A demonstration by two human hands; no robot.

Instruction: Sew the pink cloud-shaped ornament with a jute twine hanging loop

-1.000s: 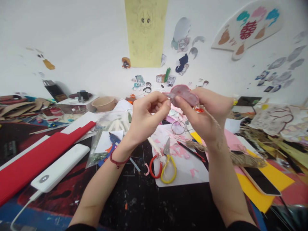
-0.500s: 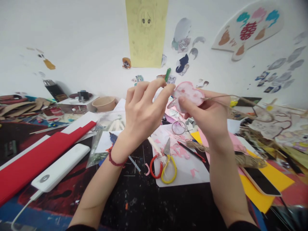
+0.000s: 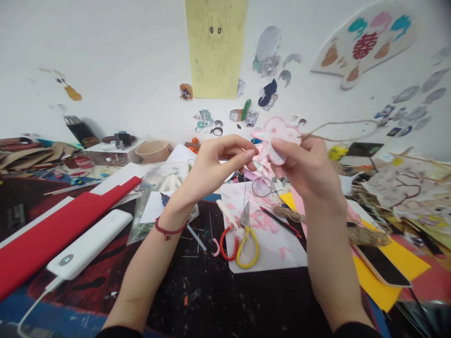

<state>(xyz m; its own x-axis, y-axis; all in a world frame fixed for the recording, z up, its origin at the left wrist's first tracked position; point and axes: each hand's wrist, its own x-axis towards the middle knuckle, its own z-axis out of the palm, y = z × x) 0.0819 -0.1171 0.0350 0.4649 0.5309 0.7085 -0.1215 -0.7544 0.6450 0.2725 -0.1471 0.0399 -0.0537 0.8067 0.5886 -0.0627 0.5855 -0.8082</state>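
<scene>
A pink-edged white flower-shaped cutout [image 3: 278, 127] is pinched between the thumb and fingers of my right hand [image 3: 310, 164]. From its right side a loop of twine [image 3: 343, 123] stretches out past that hand. Just left of the cutout, the thumb and fingertips of my left hand [image 3: 223, 159] are pressed together; whatever lies between them is too small to make out. Below both hands, scissors [image 3: 247, 246] with red and yellow handles lie on a white sheet [image 3: 271, 263] among pink scraps. A dark red-and-black pencil [image 3: 282, 221] and a thin ring [image 3: 261, 186] are nearby.
To the left are a white power bank [image 3: 89, 244] with a cable and red card [image 3: 63, 232]. At right a phone [image 3: 382, 265] lies over yellow paper [image 3: 414, 263], beside a twine bundle [image 3: 368, 234]. A roll of tape [image 3: 152, 151] sits near the wall.
My left hand has turned and dropped slightly, its fingers drawing together beside the cutout. The cutout has been turned in my right hand, and the twine loop has swung higher.
</scene>
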